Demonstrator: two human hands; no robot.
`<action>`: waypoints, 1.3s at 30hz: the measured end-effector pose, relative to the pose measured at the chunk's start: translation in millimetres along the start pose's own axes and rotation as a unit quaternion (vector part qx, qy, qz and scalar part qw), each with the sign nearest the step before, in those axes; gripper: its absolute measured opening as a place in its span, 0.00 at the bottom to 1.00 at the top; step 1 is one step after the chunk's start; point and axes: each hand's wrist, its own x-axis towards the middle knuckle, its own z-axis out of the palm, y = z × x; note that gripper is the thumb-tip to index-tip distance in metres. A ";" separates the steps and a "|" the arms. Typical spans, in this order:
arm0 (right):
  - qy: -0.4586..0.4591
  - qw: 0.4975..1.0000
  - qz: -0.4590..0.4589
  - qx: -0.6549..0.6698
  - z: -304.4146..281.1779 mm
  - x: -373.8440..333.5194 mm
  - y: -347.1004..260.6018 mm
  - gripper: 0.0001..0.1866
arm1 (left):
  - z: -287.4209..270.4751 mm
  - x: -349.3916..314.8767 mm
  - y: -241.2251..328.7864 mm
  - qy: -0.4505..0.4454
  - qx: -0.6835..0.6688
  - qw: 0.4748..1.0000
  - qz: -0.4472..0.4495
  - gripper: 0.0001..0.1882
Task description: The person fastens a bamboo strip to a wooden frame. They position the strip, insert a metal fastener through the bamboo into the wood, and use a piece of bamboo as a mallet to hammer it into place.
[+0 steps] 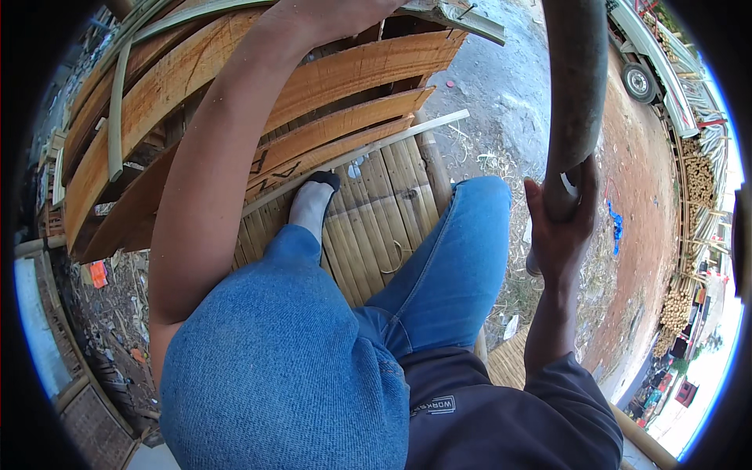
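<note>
My right hand (pixel 565 223) is closed round the lower end of a thick grey-brown round pole (pixel 578 86), which runs up past the top edge. At the top, my left hand (pixel 345 17) reaches over a stack of orange-brown wooden planks (pixel 368 66), close to a pale wooden strip (pixel 462 21) with nails standing out of it. The picture's upper edge cuts off most of its fingers, so I cannot tell whether they grip anything.
A slatted bamboo platform (pixel 376 196) lies under my legs, with a thin pale batten (pixel 439 124) along the planks. Beyond its edge are grey and reddish ground, a truck (pixel 642 78) and stacked bamboo poles (pixel 693 176). A blue scrap (pixel 616 227) lies on the ground.
</note>
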 end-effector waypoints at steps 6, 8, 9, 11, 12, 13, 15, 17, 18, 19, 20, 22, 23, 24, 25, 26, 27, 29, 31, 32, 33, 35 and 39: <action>-0.086 0.993 0.004 -0.077 4.3 7.9 -14.3 0.42 | 0.7 -7.1 1.4 0.025 0.017 1.000 -0.004 0.18; -0.071 0.994 -0.018 -0.079 4.7 8.2 -11.0 0.41 | 1.2 -13.8 9.1 0.049 0.009 0.998 0.041 0.18; -0.011 0.998 -0.031 -0.054 4.2 6.8 -8.1 0.41 | 0.7 -11.4 8.6 0.050 0.010 0.998 0.039 0.18; 0.049 0.997 -0.046 -0.029 2.9 8.1 -10.6 0.40 | -1.0 -3.2 4.6 0.009 -0.009 1.000 -0.022 0.17; 0.001 0.998 -0.025 -0.051 0.9 12.1 -16.8 0.41 | 0.9 -2.3 1.3 0.009 -0.011 1.000 -0.021 0.17; -0.046 0.996 -0.004 -0.073 -1.1 16.1 -23.0 0.41 | 2.9 -2.6 -2.3 0.013 -0.006 1.000 0.006 0.17; -0.046 0.996 -0.008 -0.080 1.8 16.5 -21.3 0.43 | 4.1 -2.5 -3.4 0.019 -0.001 0.999 0.034 0.17; 0.038 0.999 0.000 -0.002 0.9 9.9 -11.2 0.41 | 3.1 -2.5 1.0 0.014 -0.009 1.000 -0.004 0.16; 0.071 0.996 0.025 0.040 -0.3 6.4 -9.4 0.40 | 3.6 -3.0 1.6 0.013 -0.011 1.000 -0.005 0.16; 0.069 0.997 0.023 0.039 0.5 6.2 -7.3 0.39 | 3.0 -2.8 2.6 0.013 -0.017 1.000 -0.007 0.16; 0.005 1.000 -0.009 -0.020 -3.0 6.9 -9.2 0.40 | 3.4 -2.9 3.0 0.012 -0.024 1.000 -0.009 0.16; -0.075 0.995 0.017 -0.057 2.4 14.1 -23.8 0.39 | 3.1 -5.3 -4.6 0.021 -0.005 1.000 0.007 0.16; -0.039 0.996 0.010 -0.074 2.8 10.9 -24.4 0.39 | 2.5 -6.3 -7.7 0.029 0.011 0.999 0.023 0.16; 0.007 1.000 -0.015 -0.025 0.3 6.1 -15.9 0.40 | 2.9 -4.7 -4.5 0.030 0.008 0.999 0.023 0.16; 0.045 0.999 -0.007 -0.006 -0.5 5.1 -9.1 0.39 | 2.2 -2.1 0.1 0.020 -0.013 0.999 0.021 0.16; 0.082 0.997 0.001 0.012 -1.0 4.8 -4.7 0.39 | 2.7 -0.5 3.0 0.010 -0.034 0.999 0.019 0.15; 0.049 0.993 0.059 0.090 1.3 2.5 -8.1 0.38 | 3.4 -0.8 0.5 0.009 -0.034 0.999 0.018 0.15; -0.041 0.997 0.029 -0.054 -0.5 10.4 -17.8 0.39 | 6.6 -0.9 -9.2 0.015 -0.021 0.999 0.036 0.16; 0.002 1.000 0.008 -0.029 1.7 10.0 -11.0 0.39 | 2.7 -1.5 -5.9 0.020 -0.011 0.999 0.044 0.16; 0.052 0.999 -0.006 0.009 1.8 8.1 -2.7 0.39 | 1.8 -0.1 -2.7 0.025 -0.014 0.999 0.035 0.16; 0.092 0.996 0.004 -0.007 0.7 8.8 -4.0 0.39 | 2.7 -1.4 2.1 0.027 -0.022 0.999 0.026 0.17; 0.003 0.999 0.023 -0.042 -4.2 11.9 -15.4 0.39 | -0.6 -7.4 10.8 0.009 -0.006 1.000 0.005 0.17; 0.035 0.999 0.002 -0.028 -1.6 13.5 -13.4 0.38 | 4.5 -5.6 -2.5 0.025 0.004 0.999 0.024 0.17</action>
